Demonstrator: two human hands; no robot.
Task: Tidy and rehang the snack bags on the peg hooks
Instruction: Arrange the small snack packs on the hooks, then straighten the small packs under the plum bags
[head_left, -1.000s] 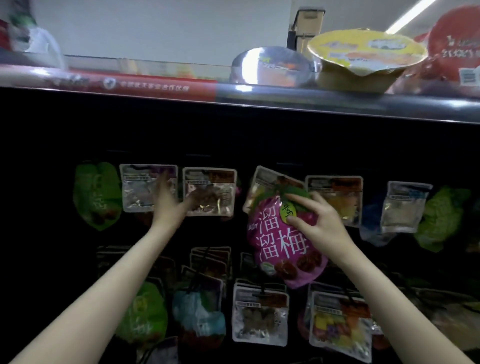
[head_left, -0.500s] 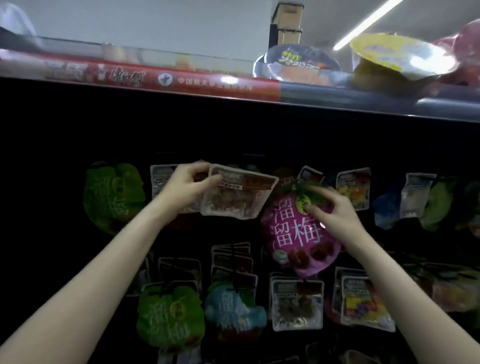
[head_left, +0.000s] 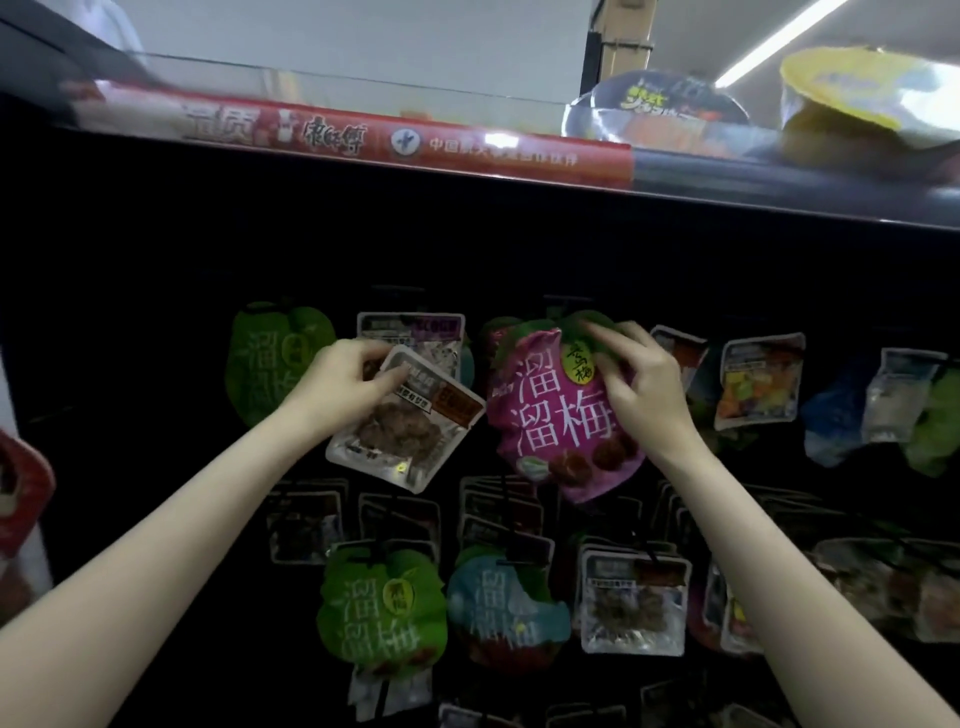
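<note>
1. Two hands shown. Left hand (head_left: 349, 383): fingers and thumb pinched on top edge of one clear pouch (head_left: 406, 420), tilted, held in front of upper peg row.
2. Right hand (head_left: 640, 391): fingers curled over green top of one magenta bag (head_left: 555, 410), printed "溜溜梅" w/ yellow-green badge, at upper row centre.
3. Green bags, same lettering: two counted, upper left (head_left: 265, 358) and lower row (head_left: 383, 605); one blue bag (head_left: 501, 605) beside the latter.
4. Shelf strip (head_left: 363, 137) above: red, white writing, not legible. Two bowl lids seen on shelf.

Dim, underexposed black peg wall (head_left: 156, 249); bright white ceiling strip light (head_left: 779, 39) glares above; upper edges smear with blur.
</note>
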